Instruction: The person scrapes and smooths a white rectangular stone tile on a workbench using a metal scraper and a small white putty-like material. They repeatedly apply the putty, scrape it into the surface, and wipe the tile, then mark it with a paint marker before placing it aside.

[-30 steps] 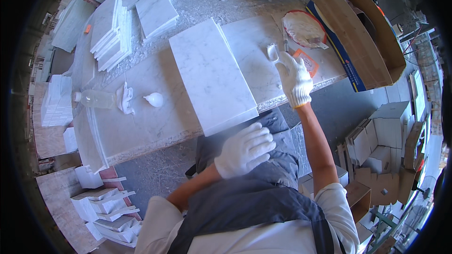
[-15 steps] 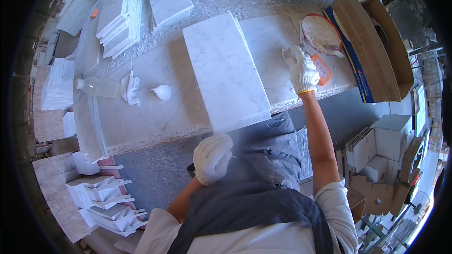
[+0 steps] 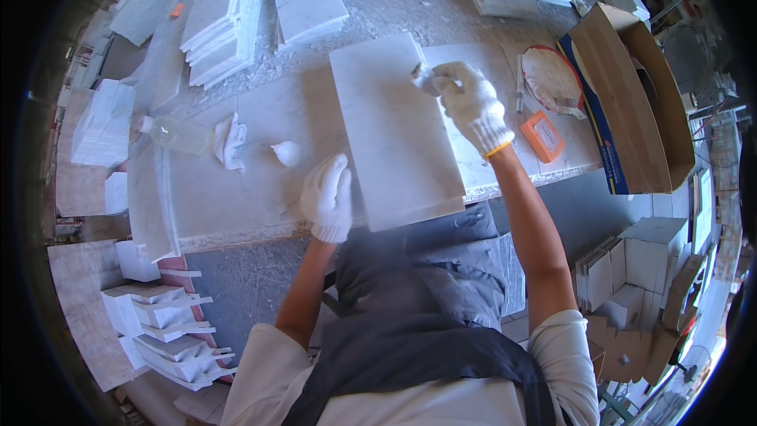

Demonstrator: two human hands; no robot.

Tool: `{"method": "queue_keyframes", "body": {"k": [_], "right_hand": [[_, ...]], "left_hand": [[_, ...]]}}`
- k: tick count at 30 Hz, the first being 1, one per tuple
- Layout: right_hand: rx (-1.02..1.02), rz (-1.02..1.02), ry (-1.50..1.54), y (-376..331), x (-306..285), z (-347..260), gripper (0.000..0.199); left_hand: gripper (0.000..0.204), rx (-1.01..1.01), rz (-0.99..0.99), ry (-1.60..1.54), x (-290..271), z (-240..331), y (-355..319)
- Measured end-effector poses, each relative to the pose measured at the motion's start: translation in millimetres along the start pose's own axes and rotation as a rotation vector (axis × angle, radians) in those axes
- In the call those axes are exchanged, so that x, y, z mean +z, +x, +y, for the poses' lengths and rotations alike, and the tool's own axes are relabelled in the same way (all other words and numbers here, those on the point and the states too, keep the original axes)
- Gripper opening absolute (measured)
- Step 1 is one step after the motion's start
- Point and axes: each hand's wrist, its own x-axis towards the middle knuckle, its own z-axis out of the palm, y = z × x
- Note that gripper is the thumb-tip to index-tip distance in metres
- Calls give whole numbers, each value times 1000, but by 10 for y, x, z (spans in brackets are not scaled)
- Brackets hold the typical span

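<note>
White marble slab [image 3: 394, 130] lies flat on bench [image 3: 236, 189], near edge overhanging toward me. Stiff, heavy, brittle; best gripped at long edges. My left hand [image 3: 327, 197] rests flat beside its left edge; right hand [image 3: 471, 102] pinches a small wad [image 3: 420, 76] over its far corner.

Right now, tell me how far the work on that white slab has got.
Done: the marble slab lies flat on the workbench. In hand: the left hand rests at its near left edge, while the right hand presses a small white wad on its far right edge. Left: most of its surface is untouched by the wad.
</note>
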Motion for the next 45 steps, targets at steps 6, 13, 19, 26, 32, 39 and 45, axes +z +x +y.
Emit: {"method": "queue_keyframes", "body": {"k": [6,13,19,26,32,39,45], "right_hand": [[-143,-24,-150,209,416,-125,24],[-432,-151,-424,45,255,-224,29],[-399,-247,-767,233,355,-387,33],[-532,-353,-865,196,275,-373,42],[-520,-227,-825,402,438,-343,34],[-708,-356,-702,-50,104,-247,42],[-586,-289,-709,-357,-154,-290,44]], "left_hand": [[51,44,-118,56,67,-174,-130],[47,4,-123,128,132,-199,-184],[43,-13,-163,160,108,-163,-172],[43,13,-160,111,84,-159,-137],[43,7,-160,131,118,-198,-169],[46,36,-133,124,104,-171,-141],[48,10,-204,101,121,-202,-151]]}}
